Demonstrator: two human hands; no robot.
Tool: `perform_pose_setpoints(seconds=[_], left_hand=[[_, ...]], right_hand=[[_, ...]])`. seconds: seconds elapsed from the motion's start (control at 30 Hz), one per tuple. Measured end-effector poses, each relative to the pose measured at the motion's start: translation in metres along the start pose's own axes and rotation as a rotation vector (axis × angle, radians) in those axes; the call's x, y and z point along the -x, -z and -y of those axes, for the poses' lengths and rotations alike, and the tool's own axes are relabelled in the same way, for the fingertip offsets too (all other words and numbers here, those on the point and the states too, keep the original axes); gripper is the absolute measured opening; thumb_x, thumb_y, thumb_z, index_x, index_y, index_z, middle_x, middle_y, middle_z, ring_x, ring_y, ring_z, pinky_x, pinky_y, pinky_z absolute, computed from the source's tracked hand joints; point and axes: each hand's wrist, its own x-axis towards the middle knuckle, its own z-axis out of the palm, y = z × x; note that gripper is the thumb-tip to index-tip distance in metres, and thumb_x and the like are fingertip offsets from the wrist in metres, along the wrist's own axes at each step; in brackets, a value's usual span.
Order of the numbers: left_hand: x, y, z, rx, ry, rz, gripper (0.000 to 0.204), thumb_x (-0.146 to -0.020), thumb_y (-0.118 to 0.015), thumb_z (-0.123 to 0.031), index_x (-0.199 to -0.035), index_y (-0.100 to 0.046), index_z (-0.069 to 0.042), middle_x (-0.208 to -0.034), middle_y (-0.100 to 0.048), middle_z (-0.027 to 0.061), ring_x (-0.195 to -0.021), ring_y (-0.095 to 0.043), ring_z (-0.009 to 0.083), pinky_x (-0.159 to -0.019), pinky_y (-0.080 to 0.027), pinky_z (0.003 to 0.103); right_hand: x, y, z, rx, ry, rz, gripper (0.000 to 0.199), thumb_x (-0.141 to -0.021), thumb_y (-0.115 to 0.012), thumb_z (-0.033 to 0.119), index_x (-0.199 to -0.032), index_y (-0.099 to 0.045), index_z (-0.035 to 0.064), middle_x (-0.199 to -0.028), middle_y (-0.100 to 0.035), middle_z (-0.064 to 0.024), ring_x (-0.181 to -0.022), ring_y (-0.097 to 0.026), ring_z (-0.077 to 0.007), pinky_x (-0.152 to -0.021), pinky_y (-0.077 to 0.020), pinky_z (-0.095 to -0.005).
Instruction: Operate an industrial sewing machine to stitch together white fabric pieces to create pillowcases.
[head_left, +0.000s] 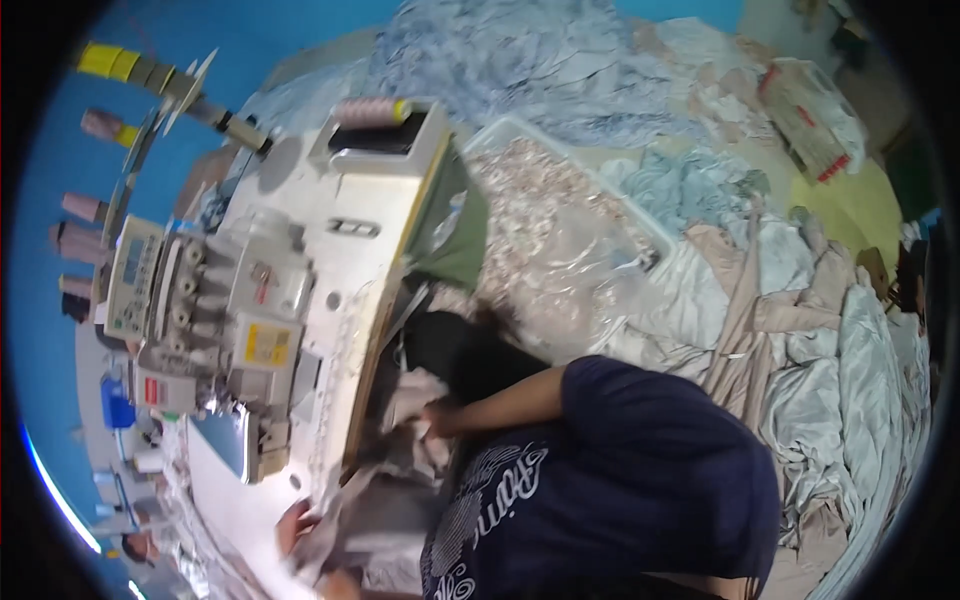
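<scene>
Two hands in view, head cam tilted hard, so the person's own torso in a dark blue shirt (640, 470) fills the lower right.

R hand (437, 417): bare forearm runs from the shirt sleeve toward the table edge, wrist roughly straight. Fingers curled down into pale fabric (405, 400) bunched beside the table edge; looks like a pinch-type hold on a fold, but exact finger closure hard to read, blurred.

L hand (297, 527): low in frame, near bottom edge, lying on white fabric (240, 500) on the table. Fingers partly hidden by the cloth; can't tell if gripping or just pressing flat.

Pale fabric sits between the two hands, draped off the table edge toward the lap.

Surroundings: industrial overlock sewing machine (240, 320) on a white table (380, 200), just above L hand. Thread cones (100, 125) on a stand at upper left. Clear plastic bag w/ scraps (560, 230) right of table. Heaps of beige/grey cloth (800, 330) at far right.
</scene>
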Motion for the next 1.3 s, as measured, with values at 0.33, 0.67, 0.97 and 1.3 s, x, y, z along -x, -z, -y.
perform_pose_setpoints(seconds=[0.33,0.67,0.97,1.3], left_hand=[[-0.02,-0.072,0.019,-0.252,-0.359,0.001,0.032,-0.055,-0.06,0.002,-0.086,-0.064,-0.004,-0.079,-0.061,0.0123,-0.074,-0.06,0.0311,-0.065,-0.048,0.035],[-0.005,-0.077,0.033,-0.069,-0.183,0.126,0.032,-0.06,-0.076,-0.014,-0.089,-0.063,-0.006,-0.072,-0.055,0.0086,-0.067,-0.058,0.0278,-0.058,-0.046,0.034],[0.046,-0.073,0.097,0.067,0.303,0.636,0.03,-0.064,-0.077,-0.023,-0.09,-0.067,-0.01,-0.076,-0.061,0.0098,-0.065,-0.059,0.0262,-0.058,-0.047,0.035],[0.027,-0.122,0.188,-0.472,0.094,-0.037,0.047,-0.067,-0.071,-0.017,-0.11,-0.057,-0.008,-0.098,-0.061,0.0163,-0.097,-0.055,0.0353,-0.083,-0.044,0.042]], right_hand=[[0.032,0.133,0.217,-1.28,-0.748,-0.148,0.058,-0.089,-0.049,0.044,-0.133,-0.038,0.0074,-0.134,-0.043,-0.0087,-0.124,-0.041,-0.0234,-0.097,-0.0385,-0.0425],[0.006,0.125,0.27,0.044,-0.332,0.03,0.042,-0.071,-0.061,-0.006,-0.111,-0.056,0.0027,-0.105,-0.059,-0.0086,-0.098,-0.056,-0.0185,-0.08,-0.0447,-0.0303],[0.046,0.185,0.219,0.347,-0.553,-0.295,0.02,-0.079,-0.055,-0.003,-0.096,-0.063,0.0026,-0.091,-0.062,-0.0068,-0.08,-0.06,-0.0144,-0.07,-0.0458,-0.0237],[-0.008,0.134,0.24,0.592,-0.313,0.256,0.029,-0.072,-0.06,0.004,-0.101,-0.06,0.0019,-0.106,-0.059,-0.0146,-0.101,-0.054,-0.0336,-0.088,-0.0432,-0.0367]])
